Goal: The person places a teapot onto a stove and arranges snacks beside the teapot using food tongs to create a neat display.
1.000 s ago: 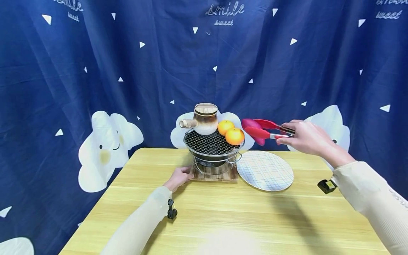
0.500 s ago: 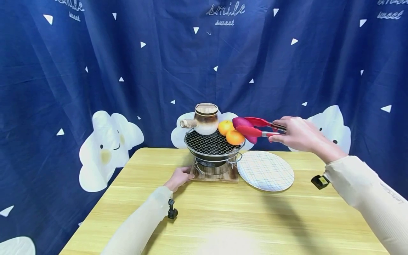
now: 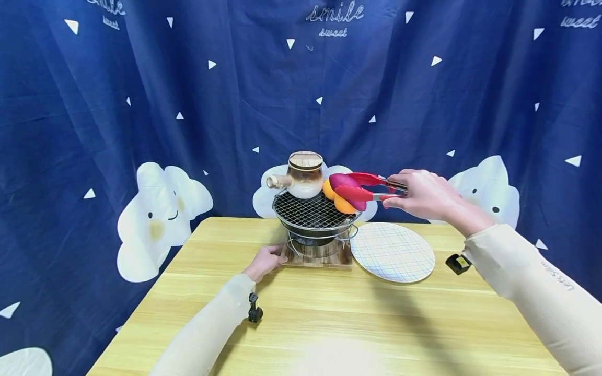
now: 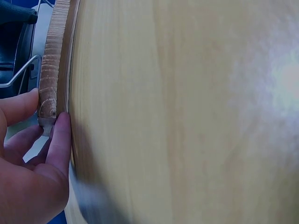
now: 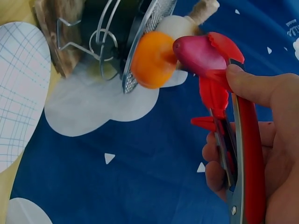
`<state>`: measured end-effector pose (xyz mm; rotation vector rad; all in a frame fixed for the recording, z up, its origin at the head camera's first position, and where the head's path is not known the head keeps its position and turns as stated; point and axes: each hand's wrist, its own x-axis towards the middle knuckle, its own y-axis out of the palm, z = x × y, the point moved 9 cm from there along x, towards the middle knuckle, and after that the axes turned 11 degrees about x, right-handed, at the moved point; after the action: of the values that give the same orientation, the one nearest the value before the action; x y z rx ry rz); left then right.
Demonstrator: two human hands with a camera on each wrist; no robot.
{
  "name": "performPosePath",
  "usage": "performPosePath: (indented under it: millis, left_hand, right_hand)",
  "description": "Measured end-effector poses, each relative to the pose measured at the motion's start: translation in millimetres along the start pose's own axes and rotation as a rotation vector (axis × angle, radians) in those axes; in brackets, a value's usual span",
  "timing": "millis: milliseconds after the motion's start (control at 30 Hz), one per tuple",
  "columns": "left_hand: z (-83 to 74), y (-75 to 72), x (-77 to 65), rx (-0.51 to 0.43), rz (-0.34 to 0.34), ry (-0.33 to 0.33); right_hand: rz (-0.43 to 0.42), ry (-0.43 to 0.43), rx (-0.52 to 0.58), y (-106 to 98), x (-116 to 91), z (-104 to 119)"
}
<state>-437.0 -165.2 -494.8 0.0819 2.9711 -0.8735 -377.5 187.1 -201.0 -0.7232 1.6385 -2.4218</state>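
Observation:
My right hand [image 3: 425,196] grips red-tipped metal tongs [image 5: 250,163]. Held between the tong heads is a magenta, sweet-potato-shaped item [image 5: 201,55], raised above the right side of a round wire grill [image 3: 303,209]. In the head view it partly covers two oranges, a front one [image 3: 345,206] and a rear one [image 3: 327,189], at the grill's right edge. A lidded pot [image 3: 304,180] with a side handle stands at the grill's back. With thumb and fingers, my left hand [image 3: 263,262] pinches the left corner of the wooden board [image 4: 49,79] under the stove.
A white plate [image 3: 392,253] with a blue grid pattern lies right of the stove, near the board. The wooden table [image 3: 291,313] stretches in front. Behind it hangs a dark blue curtain [image 3: 235,104] with clouds and triangles.
My right hand has moved left with the tongs and the magenta item, from right of the grill to over the oranges. The left hand stays on the board.

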Motion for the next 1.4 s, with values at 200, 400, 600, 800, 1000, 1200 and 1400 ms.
performPosePath:
  millis: [200, 400, 600, 800, 1000, 1200, 1400]
  left_hand:
    - [2.1, 1.1, 0.9, -0.006, 0.007, -0.008]
    - [0.2, -0.4, 0.0, 0.020, -0.001, 0.001]
    - [-1.7, -0.5, -1.8, 0.021, 0.003, -0.002]
    - [-0.9, -0.9, -2.8, 0.002, -0.001, -0.008]
    - [-0.2, -1.2, -3.2, 0.004, 0.000, -0.007]
    - [-1.4, -1.7, -4.4, 0.013, -0.001, -0.015]
    - [-2.1, -1.3, -4.9, 0.000, 0.008, -0.020]
  right_hand:
    - [-0.005, -0.047, -0.018, 7.2, 6.1, 9.5]
    - [-0.016, -0.099, -0.038, 12.9, 13.6, 21.7]
    - [-0.003, -0.098, -0.045, 23.1, 22.3, 27.1]
    - [0.010, -0.103, -0.045, 30.5, 28.7, 32.9]
    - [0.010, -0.113, -0.044, 36.1, 33.6, 37.6]
    - [0.027, -0.108, -0.054, 42.3, 39.2, 41.9]
    - [0.040, -0.110, -0.078, 47.5, 46.8, 47.8]
